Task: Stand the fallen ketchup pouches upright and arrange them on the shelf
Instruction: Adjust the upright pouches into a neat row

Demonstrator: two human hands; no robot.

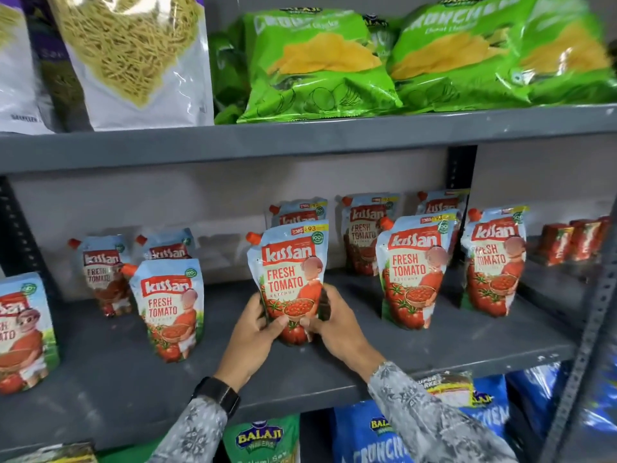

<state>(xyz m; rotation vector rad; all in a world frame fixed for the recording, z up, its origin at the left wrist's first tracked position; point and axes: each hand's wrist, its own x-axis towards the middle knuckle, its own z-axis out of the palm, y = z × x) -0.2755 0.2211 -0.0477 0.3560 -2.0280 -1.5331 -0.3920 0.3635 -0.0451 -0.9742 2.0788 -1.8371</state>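
A Kissan ketchup pouch, light blue with a red cap, stands upright at the middle of the grey shelf. My left hand grips its lower left side and my right hand grips its lower right side. Several more ketchup pouches stand upright around it: one at front left, two behind that, one at the far left edge, two at front right, and others in a back row.
Small red packs sit at the shelf's far right. Green chip bags and noodle-snack bags fill the shelf above. Blue and green bags lie below. A perforated upright post stands at the right.
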